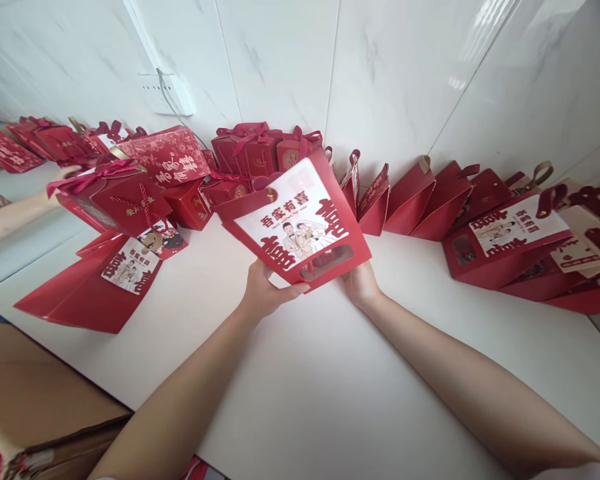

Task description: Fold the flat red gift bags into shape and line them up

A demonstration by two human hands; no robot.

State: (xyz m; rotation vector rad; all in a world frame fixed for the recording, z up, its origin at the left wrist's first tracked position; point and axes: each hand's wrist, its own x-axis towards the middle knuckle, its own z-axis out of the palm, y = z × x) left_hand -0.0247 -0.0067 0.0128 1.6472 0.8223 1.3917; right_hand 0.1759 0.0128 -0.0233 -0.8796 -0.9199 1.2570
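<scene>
A red gift box [330,261] with a white label showing a cartoon bride and groom is held up over the white table [330,373]. It is tilted, and a clear window sits near its lower edge. My left hand [270,290] grips its lower left corner, thumb along the front and fingers behind. Under the lower right edge, my right hand [363,283] supports the box; most of its fingers are hidden behind it. Nearest on the left lies a similar red box [80,287] with the same kind of label.
Red boxes with ribbons [250,147] line the wall. More triangular red boxes [410,200] and a labelled box [510,233] stand at right. Another person's arm [10,220] reaches in from the left. A cardboard carton [40,387] is below the table's left edge. A wall socket [165,93] holds a cable.
</scene>
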